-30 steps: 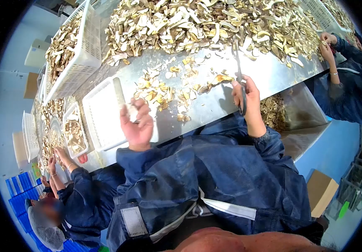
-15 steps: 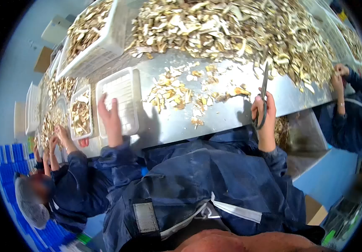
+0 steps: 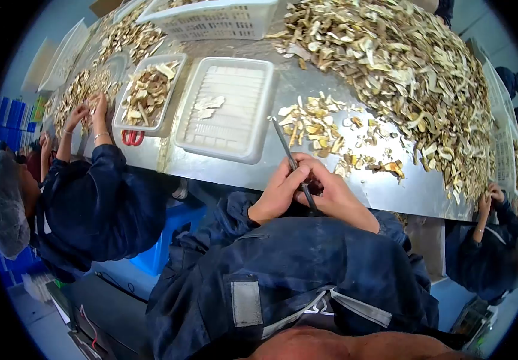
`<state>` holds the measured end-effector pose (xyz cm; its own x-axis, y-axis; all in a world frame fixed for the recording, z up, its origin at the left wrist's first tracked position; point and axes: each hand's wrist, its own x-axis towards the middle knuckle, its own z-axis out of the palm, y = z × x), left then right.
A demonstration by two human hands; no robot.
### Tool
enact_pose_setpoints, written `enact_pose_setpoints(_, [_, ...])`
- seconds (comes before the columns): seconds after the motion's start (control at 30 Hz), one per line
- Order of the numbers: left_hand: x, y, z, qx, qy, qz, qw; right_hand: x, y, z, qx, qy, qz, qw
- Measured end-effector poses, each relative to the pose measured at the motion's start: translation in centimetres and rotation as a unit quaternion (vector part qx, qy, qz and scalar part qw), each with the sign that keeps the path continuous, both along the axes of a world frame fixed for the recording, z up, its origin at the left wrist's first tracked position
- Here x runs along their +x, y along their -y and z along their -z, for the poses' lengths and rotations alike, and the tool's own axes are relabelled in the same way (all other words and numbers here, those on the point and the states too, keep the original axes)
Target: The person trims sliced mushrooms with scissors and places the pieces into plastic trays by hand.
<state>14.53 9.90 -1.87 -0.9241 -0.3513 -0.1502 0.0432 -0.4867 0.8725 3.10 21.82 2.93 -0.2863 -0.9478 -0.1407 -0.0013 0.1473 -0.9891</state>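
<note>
My left hand (image 3: 278, 193) and my right hand (image 3: 338, 197) meet at the table's near edge. Between them is a pair of dark scissors (image 3: 284, 143), blades shut and pointing away to the upper left. Fingers of both hands are closed around the scissors and cover part of them. Just beyond, small trimmed mushroom pieces (image 3: 315, 123) lie scattered on the metal table (image 3: 223, 170). To the left stands a white plastic tray (image 3: 220, 144) with a few pale slices (image 3: 209, 105) in it.
A large heap of dried mushroom slices (image 3: 403, 66) covers the back right. A smaller filled tray (image 3: 149, 96), red-handled scissors (image 3: 133, 138) and a white crate (image 3: 211, 23) are to the left. Co-workers sit at left (image 3: 102, 198) and right (image 3: 490, 252).
My left hand has come down from above the white tray to the right hand. The scissors have moved left and toward me. Pale slices now lie in the tray. The view has turned left.
</note>
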Motion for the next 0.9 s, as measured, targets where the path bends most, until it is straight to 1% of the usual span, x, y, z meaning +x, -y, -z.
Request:
enact_pose_setpoints(0.03, [0.7,0.5,0.3,-0.016,0.001,-0.029,0.999,-0.1,0.5,-1.5,0.076,-0.009,-0.028,0.997])
enact_pose_setpoints(0.07, [1.3,0.9,0.7,-0.033,0.002,-0.058,0.998,-0.5,0.9,-1.4,0.077,-0.054,-0.051,0.994])
enact_pose_setpoints(0.1, [1.6,1.2,1.3,-0.101,-0.018,-0.114,0.988,-1.0,1.3,-1.3,0.077,-0.098,-0.075,0.989])
enact_pose_setpoints(0.13, [2.1,1.7,2.1,-0.127,-0.013,-0.116,0.985,-1.4,1.8,-1.3,0.077,-0.142,-0.099,0.982])
enact_pose_setpoints(0.17, [2.8,2.5,2.9,-0.153,-0.008,-0.118,0.981,-1.8,2.7,-2.1,0.065,-0.189,-0.084,0.976])
enact_pose_setpoints(0.2, [3.4,3.0,3.7,-0.179,-0.003,-0.121,0.976,-2.4,3.4,-1.5,0.055,-0.206,-0.049,0.976])
enact_pose_setpoints(0.23, [3.6,3.3,4.0,-0.177,-0.013,-0.120,0.977,-2.7,4.6,-1.3,0.016,-0.260,0.001,0.965])
enact_pose_setpoints(0.27, [3.7,3.6,4.2,-0.177,-0.024,-0.119,0.977,-3.2,5.9,-1.1,-0.026,-0.313,0.052,0.948])
enact_pose_setpoints(0.3, [3.7,3.8,4.3,-0.178,-0.036,-0.116,0.977,-4.1,7.2,-0.3,-0.051,-0.404,0.054,0.912])
enact_pose_setpoints(0.4, [3.2,4.2,4.2,-0.187,-0.036,-0.104,0.976,-5.1,10.7,2.1,-0.057,-0.574,0.057,0.815])
enact_pose_setpoints(0.43, [3.0,4.3,4.0,-0.213,-0.063,-0.107,0.969,-5.0,11.5,2.4,-0.017,-0.573,0.028,0.819])
enact_pose_setpoints(0.53, [3.1,4.4,3.4,-0.177,-0.058,-0.104,0.977,-4.5,13.0,3.8,-0.016,-0.625,0.011,0.781])
enact_pose_setpoints(0.57, [3.0,4.5,3.6,-0.194,-0.078,-0.117,0.971,-4.4,13.1,4.2,-0.005,-0.625,0.005,0.781])
enact_pose_setpoints(0.67, [3.5,5.2,3.4,-0.200,-0.067,-0.098,0.973,-4.5,12.5,4.6,0.011,-0.632,0.001,0.775])
enact_pose_setpoints(0.7, [3.4,5.2,3.2,-0.212,-0.079,-0.109,0.968,-4.9,12.1,4.5,0.010,-0.644,0.013,0.765])
enact_pose_setpoints(0.8, [3.6,5.5,2.9,-0.186,-0.072,-0.070,0.977,-7.6,11.4,4.6,0.049,-0.687,0.042,0.724])
enact_pose_setpoints(0.83, [3.9,5.5,3.0,-0.182,-0.056,-0.051,0.980,-7.6,11.9,3.4,0.009,-0.708,0.063,0.704])
enact_pose_setpoints(0.9, [4.1,5.0,4.4,-0.205,-0.123,-0.081,0.968,-7.2,14.2,1.4,-0.037,-0.648,0.059,0.759])
